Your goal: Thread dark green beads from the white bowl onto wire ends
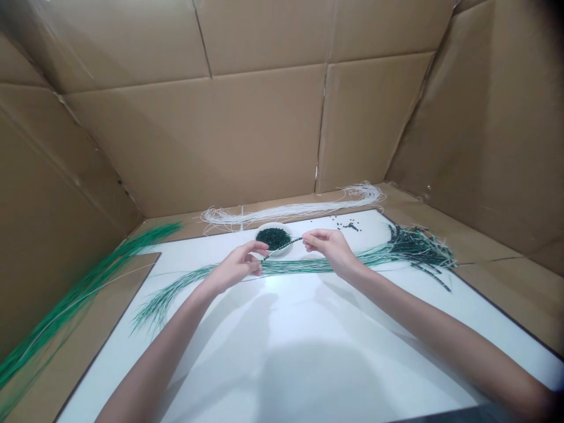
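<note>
A thin strand threaded with small dark beads stretches between my two hands, held above the board. My left hand pinches its lower left end with thumb and fingers. At the upper right end, the fingertips of my right hand close on the strand. Just behind it stands a white bowl filled with dark green beads. Beneath both hands lies a long bundle of green strands, its right end a thick cluster of dark beaded tips.
White board carries the bundle and bowl. Loose dark beads are scattered right of the bowl. Behind lies a bundle of white strands; at left, a bundle of green strands. Cardboard walls enclose the back and sides.
</note>
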A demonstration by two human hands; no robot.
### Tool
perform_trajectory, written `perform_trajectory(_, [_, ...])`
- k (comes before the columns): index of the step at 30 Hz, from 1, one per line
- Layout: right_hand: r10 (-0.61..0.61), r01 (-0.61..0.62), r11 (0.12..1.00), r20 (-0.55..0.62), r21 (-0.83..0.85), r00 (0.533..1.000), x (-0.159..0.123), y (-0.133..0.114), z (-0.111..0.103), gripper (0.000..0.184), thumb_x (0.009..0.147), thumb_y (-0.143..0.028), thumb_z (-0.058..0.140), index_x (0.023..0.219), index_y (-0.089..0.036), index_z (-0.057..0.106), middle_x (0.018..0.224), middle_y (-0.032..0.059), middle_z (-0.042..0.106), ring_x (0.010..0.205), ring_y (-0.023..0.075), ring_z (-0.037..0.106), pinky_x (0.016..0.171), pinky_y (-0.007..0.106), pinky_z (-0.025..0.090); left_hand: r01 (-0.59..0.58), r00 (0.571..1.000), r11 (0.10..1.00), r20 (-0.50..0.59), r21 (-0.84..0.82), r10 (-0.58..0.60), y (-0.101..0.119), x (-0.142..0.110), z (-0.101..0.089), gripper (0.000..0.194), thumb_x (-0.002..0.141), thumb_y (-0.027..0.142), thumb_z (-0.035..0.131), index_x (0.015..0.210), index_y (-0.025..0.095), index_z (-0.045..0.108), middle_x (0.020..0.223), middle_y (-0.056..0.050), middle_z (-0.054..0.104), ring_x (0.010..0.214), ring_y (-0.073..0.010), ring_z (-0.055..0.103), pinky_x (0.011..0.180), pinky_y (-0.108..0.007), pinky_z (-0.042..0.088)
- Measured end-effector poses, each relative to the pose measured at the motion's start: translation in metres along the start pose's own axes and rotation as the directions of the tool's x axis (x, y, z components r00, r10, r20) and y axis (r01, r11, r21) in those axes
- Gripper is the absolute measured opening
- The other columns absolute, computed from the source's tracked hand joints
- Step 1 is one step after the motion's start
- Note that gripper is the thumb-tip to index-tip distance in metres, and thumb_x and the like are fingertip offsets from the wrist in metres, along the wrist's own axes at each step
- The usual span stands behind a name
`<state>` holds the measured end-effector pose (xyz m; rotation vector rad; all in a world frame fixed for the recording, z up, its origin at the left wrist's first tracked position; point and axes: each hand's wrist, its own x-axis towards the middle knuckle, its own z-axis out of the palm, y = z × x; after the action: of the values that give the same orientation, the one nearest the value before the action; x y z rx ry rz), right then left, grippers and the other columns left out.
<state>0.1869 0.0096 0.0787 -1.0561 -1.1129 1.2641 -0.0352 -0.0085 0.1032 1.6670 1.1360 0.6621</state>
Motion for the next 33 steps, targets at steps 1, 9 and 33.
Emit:
perform_trajectory(1, [0.003,-0.003,1.000,0.001,0.004,1.000,0.001,0.001,0.000,0.026,0.051,-0.033,0.073,0.062,-0.012,0.063,0.056,0.0006,0.058,0.054,0.0090,0.051,0.062,0.027,0.045,-0.012,1.000,1.000,-0.023,0.010,0.012,0.000,0.000,0.000,0.037,0.066,0.019,0.047,0.104,0.018,0.051,0.108,-0.008,0.052,0.070,-0.0119,0.055,0.066,-0.026,0.044])
perform_trajectory(9, [0.020,-0.020,1.000,0.020,-0.013,1.000,0.001,0.003,0.000,0.027,0.052,-0.033,0.072,0.062,-0.011,0.063,0.057,0.0006,0.058,0.053,0.0082,0.051,0.058,0.025,0.044,0.073,0.986,0.974,-0.165,0.217,-0.037,-0.006,0.003,0.001,0.025,0.068,0.022,0.043,0.090,0.018,0.054,0.074,-0.001,0.054,0.062,-0.0118,0.047,0.053,-0.021,0.034])
perform_trajectory(33, [-0.056,0.064,0.995,0.099,-0.078,0.994,0.007,0.014,-0.004,0.025,0.062,-0.032,0.065,0.076,-0.011,0.064,0.078,0.0072,0.063,0.067,0.0122,0.055,0.059,0.024,0.047,0.012,0.972,1.000,-0.234,-0.014,-0.015,-0.005,0.012,0.009,0.029,0.066,0.042,0.054,0.074,0.014,0.057,0.059,0.003,0.047,0.051,-0.0071,0.032,0.050,-0.021,0.022])
